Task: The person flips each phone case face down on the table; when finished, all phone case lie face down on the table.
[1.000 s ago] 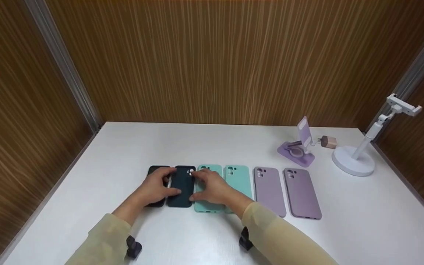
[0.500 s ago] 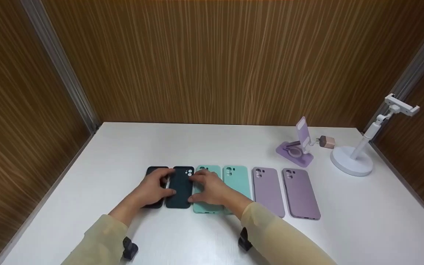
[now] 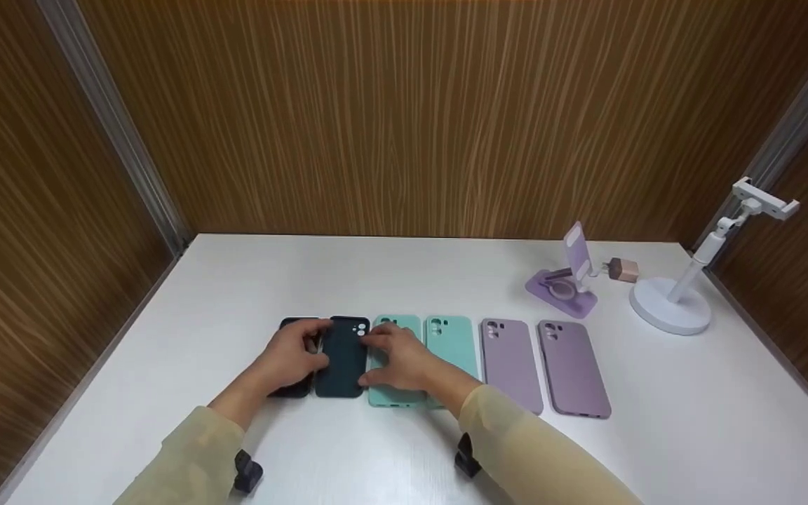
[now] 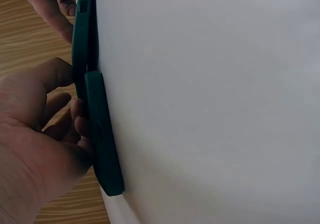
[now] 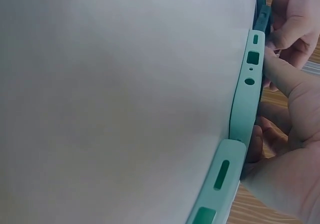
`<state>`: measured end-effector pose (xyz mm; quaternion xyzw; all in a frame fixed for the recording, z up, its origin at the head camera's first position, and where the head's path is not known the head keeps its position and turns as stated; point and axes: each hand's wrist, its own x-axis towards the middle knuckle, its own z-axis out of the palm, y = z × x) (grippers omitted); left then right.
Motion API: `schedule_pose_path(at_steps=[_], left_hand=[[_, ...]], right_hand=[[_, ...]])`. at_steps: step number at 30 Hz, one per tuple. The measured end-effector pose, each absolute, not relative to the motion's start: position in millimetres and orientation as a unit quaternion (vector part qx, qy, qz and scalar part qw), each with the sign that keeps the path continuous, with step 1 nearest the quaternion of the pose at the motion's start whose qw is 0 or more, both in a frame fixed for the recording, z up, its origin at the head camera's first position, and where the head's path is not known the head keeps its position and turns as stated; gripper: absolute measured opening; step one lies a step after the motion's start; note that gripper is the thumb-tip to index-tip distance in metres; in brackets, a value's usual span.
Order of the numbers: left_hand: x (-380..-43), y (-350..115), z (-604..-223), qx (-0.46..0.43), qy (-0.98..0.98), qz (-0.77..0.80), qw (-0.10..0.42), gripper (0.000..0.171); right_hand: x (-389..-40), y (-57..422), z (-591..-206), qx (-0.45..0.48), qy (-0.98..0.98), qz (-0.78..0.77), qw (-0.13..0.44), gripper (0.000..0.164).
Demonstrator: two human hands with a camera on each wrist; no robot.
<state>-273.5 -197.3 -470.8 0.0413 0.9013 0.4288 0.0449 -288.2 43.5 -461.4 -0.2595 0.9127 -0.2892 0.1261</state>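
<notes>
Phone cases lie in a row on the white table. The second dark green phone case [image 3: 344,361] is between my two hands. My left hand [image 3: 290,356] lies over the leftmost dark green phone case [image 3: 295,390], its thumb and forefinger tips at the second case's left edge. From the other side, my right hand [image 3: 400,358] reaches across the left mint phone case [image 3: 398,398], with thumb and forefinger touching the second dark case's right edge. In the left wrist view, the other left fingers bend above the leftmost case [image 4: 104,139]. Neither hand lifts anything.
To the right lie another mint phone case [image 3: 452,340] and two purple phone cases, the left one [image 3: 513,368] and the right one [image 3: 576,372]. Behind them stand a purple phone stand [image 3: 565,291], a charger plug [image 3: 623,270] and a white phone holder [image 3: 670,305]. Wood-grain panels enclose the table.
The left thumb has drawn slightly left, off the face of the second dark case to its edge. The right hand barely moves. The view has shifted a little.
</notes>
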Motion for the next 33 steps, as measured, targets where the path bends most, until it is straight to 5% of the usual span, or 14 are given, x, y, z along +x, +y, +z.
schedule_pose_path(at_steps=[33], left_hand=[[-250,-183,-468,0.025,0.758,0.652,0.003,0.068]], right_hand=[[-287,40,-458,-0.301,0.923,-0.22,0.095,0.066]])
